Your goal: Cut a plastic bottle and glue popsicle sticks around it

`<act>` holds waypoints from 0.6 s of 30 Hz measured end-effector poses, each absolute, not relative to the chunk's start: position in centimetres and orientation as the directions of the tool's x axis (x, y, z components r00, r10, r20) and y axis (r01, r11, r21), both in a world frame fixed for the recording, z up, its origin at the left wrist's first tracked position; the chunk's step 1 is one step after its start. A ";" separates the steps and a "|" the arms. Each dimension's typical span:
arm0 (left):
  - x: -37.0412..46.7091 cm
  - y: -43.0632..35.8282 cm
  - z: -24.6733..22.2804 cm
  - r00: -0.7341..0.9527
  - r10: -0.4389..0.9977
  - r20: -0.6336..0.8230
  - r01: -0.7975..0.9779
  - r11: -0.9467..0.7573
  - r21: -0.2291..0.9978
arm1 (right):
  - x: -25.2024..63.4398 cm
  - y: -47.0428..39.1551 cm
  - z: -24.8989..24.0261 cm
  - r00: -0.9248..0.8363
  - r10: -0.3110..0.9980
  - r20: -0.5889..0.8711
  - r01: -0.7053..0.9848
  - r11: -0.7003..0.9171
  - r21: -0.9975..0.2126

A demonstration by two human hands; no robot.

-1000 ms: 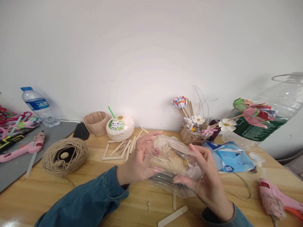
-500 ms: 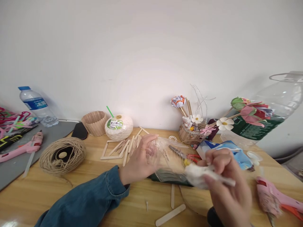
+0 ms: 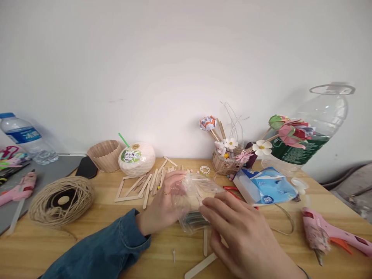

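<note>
My left hand [image 3: 167, 203], a ring on one finger, grips a crinkled clear plastic bag [image 3: 197, 186] above the table. Long translucent strips show through the lower part of the bag. My right hand [image 3: 236, 228] is at the bag's right side, its fingers bent and pressed together on the plastic; its fingertips are partly hidden. Under the hands lie flat wooden craft sticks [image 3: 200, 266]. Behind the left hand is a heap of more craft sticks [image 3: 155, 180].
Twine [image 3: 62, 201], a wooden cup [image 3: 106, 155] and a white coconut [image 3: 137, 161] stand left. To the right are a flower basket [image 3: 226, 162], a blue packet [image 3: 270, 186], a pink glue gun [image 3: 328, 232] and a large clear bottle [image 3: 308, 143].
My right hand has moved left to the bag, and the white thing in its fingers is no longer visible. The left hand keeps the bag. The view has shifted slightly right.
</note>
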State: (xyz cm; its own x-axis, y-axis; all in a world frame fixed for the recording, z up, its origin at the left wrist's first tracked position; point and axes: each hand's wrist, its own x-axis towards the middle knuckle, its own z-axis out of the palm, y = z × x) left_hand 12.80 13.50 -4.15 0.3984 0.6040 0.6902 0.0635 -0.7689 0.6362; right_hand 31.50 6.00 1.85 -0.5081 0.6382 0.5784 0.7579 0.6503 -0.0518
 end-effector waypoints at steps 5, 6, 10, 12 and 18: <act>12.9 13.6 -4.5 0.406 0.620 0.671 0.091 -0.758 0.646 | 32.2 6.6 0.9 -0.490 0.586 0.646 0.761 0.648 -0.011; 13.0 13.5 -4.5 0.402 0.617 0.677 0.094 -0.763 0.640 | 32.3 6.6 0.5 -0.464 0.555 0.691 0.770 0.638 0.004; 13.2 12.9 -4.2 0.438 0.568 0.697 0.100 -0.801 0.590 | 31.9 6.5 -0.9 -0.421 0.381 0.823 0.792 0.598 0.128; 13.4 12.5 -4.0 0.460 0.552 0.696 0.110 -0.813 0.572 | 31.6 6.6 -1.2 -0.433 0.385 0.815 0.794 0.590 0.143; 13.4 11.5 -4.0 0.481 0.617 0.623 0.062 -0.733 0.677 | 31.1 7.5 -1.5 -0.488 0.552 0.676 0.785 0.617 0.063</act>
